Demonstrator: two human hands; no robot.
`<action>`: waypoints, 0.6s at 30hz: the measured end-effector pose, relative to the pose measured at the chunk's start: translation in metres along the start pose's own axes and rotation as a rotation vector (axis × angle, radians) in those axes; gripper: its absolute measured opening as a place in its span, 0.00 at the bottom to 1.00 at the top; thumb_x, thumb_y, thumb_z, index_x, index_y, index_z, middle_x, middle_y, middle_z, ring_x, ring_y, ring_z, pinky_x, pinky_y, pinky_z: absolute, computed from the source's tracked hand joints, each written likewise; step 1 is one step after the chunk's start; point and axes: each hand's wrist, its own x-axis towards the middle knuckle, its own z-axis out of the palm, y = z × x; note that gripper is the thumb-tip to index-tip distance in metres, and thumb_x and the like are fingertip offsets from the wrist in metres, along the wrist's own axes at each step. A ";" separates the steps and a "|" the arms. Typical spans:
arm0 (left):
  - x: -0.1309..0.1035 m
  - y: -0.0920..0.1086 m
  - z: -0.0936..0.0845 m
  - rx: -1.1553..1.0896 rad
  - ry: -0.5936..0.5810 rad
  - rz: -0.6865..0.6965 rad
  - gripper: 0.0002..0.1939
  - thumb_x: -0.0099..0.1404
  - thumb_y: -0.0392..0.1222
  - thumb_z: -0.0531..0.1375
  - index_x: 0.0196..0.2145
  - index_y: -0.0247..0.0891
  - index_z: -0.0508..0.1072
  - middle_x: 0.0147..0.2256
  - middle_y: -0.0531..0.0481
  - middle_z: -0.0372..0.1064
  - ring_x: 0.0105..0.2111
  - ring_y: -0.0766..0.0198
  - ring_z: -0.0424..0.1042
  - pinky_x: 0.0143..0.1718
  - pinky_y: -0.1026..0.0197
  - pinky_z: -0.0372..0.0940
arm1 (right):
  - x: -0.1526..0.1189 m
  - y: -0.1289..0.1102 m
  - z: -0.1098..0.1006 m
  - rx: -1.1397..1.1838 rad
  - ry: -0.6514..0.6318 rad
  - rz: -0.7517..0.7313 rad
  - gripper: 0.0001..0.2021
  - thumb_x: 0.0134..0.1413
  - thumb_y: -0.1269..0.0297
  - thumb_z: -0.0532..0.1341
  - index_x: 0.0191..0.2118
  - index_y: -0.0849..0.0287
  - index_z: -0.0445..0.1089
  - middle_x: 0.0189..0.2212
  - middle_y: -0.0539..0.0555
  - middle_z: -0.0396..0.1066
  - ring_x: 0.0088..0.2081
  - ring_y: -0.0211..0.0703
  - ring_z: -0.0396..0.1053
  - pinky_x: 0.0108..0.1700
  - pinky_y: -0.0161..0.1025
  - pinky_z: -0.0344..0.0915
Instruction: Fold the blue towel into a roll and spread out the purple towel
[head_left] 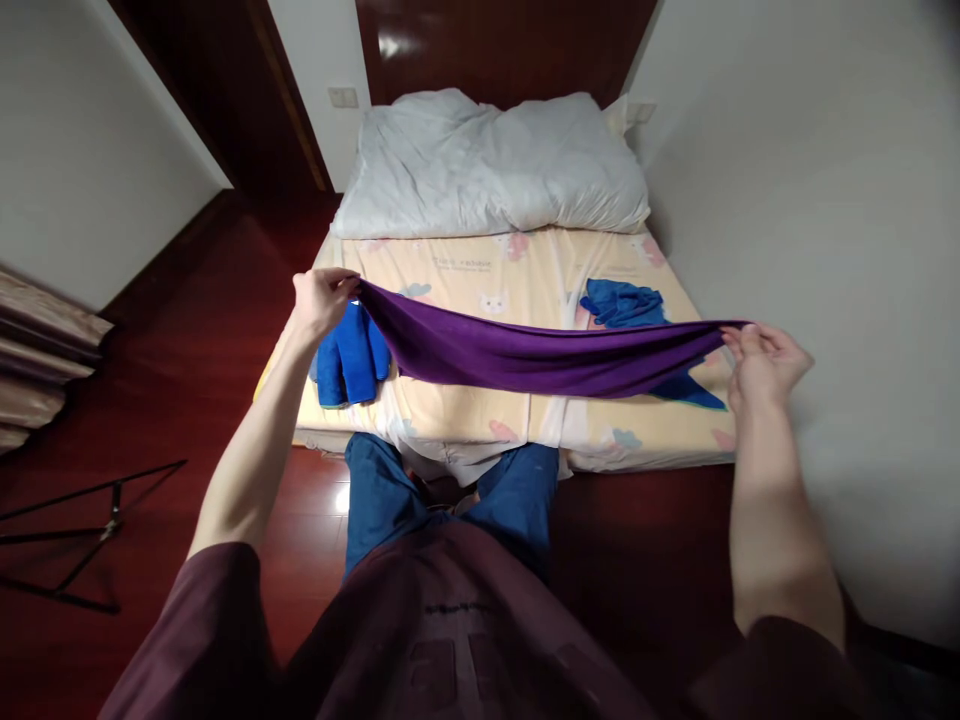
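Fingers [349,283] of the left hand [317,300] are closed in a snug pinch on 1 end of the purple cloth [525,350], and over on the far side the right hand [765,362] has the opposite end, its fingers drawn together too. No gap to speak of at either grip! And there it hangs, a long band spread between the 2 hands above the bed sheet [465,415], dipping through the middle, soft folds running lengthwise. It crosses in front of the crumpled blue cloth [624,303] on the right, its left end near the folded blue cloth [356,362]; whether the lower edge brushes the sheet, I can't tell.

Handling, then: it looks light, thin and thoroughly limp, with a faint sheen hinting at a little slip. Nothing fragile, I'd judge. Best hold is out at the ends, just as here, thumb against fingers; grab it mid-length and those ends would likely flop.

Now the lettering: pale print [461,264] on the sheet, too faint to read with confidence. Across the dark shirt [450,570], a small dark line and big block shapes, neither legible. No brand or label shows on the purple cloth.
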 end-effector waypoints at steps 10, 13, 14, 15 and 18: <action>-0.004 0.032 -0.020 0.144 0.039 0.074 0.12 0.65 0.44 0.61 0.40 0.35 0.82 0.34 0.47 0.80 0.37 0.59 0.80 0.43 0.61 0.73 | 0.001 -0.008 0.014 -0.027 -0.137 -0.091 0.03 0.63 0.74 0.63 0.36 0.63 0.73 0.31 0.56 0.77 0.33 0.39 0.77 0.45 0.42 0.75; -0.025 0.032 -0.044 0.171 -0.080 0.049 0.11 0.65 0.44 0.63 0.39 0.37 0.83 0.31 0.49 0.80 0.34 0.58 0.80 0.40 0.61 0.74 | -0.014 -0.016 -0.010 -0.071 -0.175 -0.072 0.02 0.61 0.74 0.65 0.36 0.64 0.74 0.28 0.54 0.76 0.30 0.39 0.77 0.44 0.42 0.75; -0.029 0.032 -0.053 0.175 -0.141 0.028 0.11 0.64 0.43 0.63 0.39 0.37 0.83 0.30 0.49 0.80 0.34 0.58 0.81 0.39 0.60 0.75 | -0.018 -0.018 -0.019 -0.089 -0.175 -0.071 0.01 0.60 0.74 0.66 0.36 0.64 0.74 0.27 0.53 0.75 0.29 0.40 0.77 0.44 0.42 0.75; -0.032 0.031 -0.061 0.178 -0.207 0.002 0.10 0.64 0.43 0.64 0.40 0.37 0.83 0.30 0.50 0.80 0.34 0.57 0.81 0.40 0.60 0.75 | -0.020 -0.020 -0.028 -0.109 -0.173 -0.070 0.02 0.60 0.73 0.66 0.36 0.64 0.74 0.26 0.53 0.75 0.28 0.40 0.77 0.44 0.43 0.75; -0.031 0.031 -0.081 0.194 -0.405 -0.087 0.10 0.64 0.43 0.66 0.41 0.36 0.83 0.31 0.50 0.81 0.34 0.56 0.82 0.42 0.57 0.76 | -0.021 -0.027 -0.051 -0.169 -0.137 -0.062 0.04 0.58 0.69 0.69 0.35 0.62 0.74 0.24 0.51 0.73 0.25 0.40 0.75 0.43 0.45 0.75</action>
